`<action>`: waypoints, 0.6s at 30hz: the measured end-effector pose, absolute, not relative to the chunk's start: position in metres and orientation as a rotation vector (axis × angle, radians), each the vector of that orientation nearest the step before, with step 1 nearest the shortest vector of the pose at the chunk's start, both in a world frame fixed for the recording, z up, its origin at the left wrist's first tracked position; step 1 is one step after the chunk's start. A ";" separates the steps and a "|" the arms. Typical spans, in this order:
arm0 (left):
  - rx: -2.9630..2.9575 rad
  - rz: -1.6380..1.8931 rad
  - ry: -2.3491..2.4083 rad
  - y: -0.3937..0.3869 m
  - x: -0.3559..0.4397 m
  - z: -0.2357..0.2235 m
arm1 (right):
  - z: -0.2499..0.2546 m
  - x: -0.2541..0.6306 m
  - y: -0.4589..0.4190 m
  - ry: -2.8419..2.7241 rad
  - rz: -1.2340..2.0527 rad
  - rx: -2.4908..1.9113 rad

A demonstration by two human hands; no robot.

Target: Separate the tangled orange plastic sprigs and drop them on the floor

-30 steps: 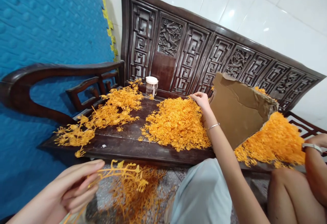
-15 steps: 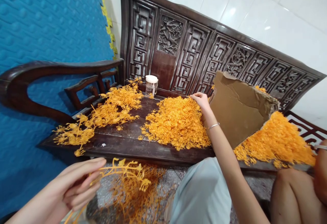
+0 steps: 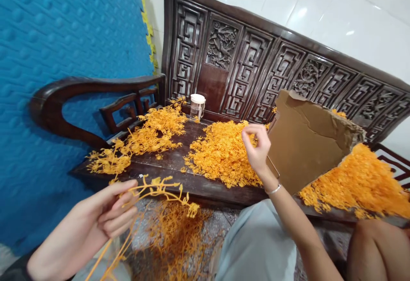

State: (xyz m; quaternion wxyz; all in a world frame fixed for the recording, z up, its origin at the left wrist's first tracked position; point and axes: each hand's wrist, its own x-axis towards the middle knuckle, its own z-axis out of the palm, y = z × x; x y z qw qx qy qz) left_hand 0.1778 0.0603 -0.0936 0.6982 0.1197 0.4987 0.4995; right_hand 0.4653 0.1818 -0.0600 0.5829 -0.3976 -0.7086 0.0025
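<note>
My left hand (image 3: 110, 215) is closed on the stem of an orange plastic branch (image 3: 160, 189) with small leafy tips, held low in front of the bench edge. My right hand (image 3: 256, 146) is lifted just above the right side of a heap of small orange pieces (image 3: 221, 153) on the dark wooden bench (image 3: 173, 168). Its thumb and forefinger are pinched together; what they hold is too small to see. A thin bracelet sits on that wrist.
More orange branches (image 3: 150, 131) lie along the bench's left side by the armrest. A white-lidded clear jar (image 3: 197, 106) stands against the carved backrest. A torn cardboard sheet (image 3: 307, 140) separates another orange heap (image 3: 358, 182). Branches lie on the floor (image 3: 173, 238). Another person's knee (image 3: 378, 247) shows at right.
My right hand has come up off the heap toward me with its fingers pinched. The left hand with the branch has risen slightly. The other person's arm at right has left the view.
</note>
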 end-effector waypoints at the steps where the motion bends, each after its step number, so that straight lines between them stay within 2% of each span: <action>1: 0.289 1.110 1.088 0.060 0.178 -0.090 | -0.067 0.459 0.170 -1.757 0.137 -0.922; 5: 0.365 1.178 1.047 0.059 0.179 -0.076 | -0.102 0.438 0.139 -2.096 1.025 -0.887; 7: 0.374 1.199 1.037 0.057 0.180 -0.073 | -0.118 0.428 0.130 -2.062 1.516 -0.752; 9: 0.377 1.197 1.029 0.056 0.180 -0.073 | -0.130 0.418 0.122 -1.893 1.833 -0.627; 12: 0.395 1.199 1.013 0.056 0.181 -0.076 | -0.138 0.404 0.110 -1.635 1.902 -0.678; 18: 0.444 1.117 0.994 0.056 0.179 -0.081 | -0.129 0.411 0.107 -1.679 1.467 -0.884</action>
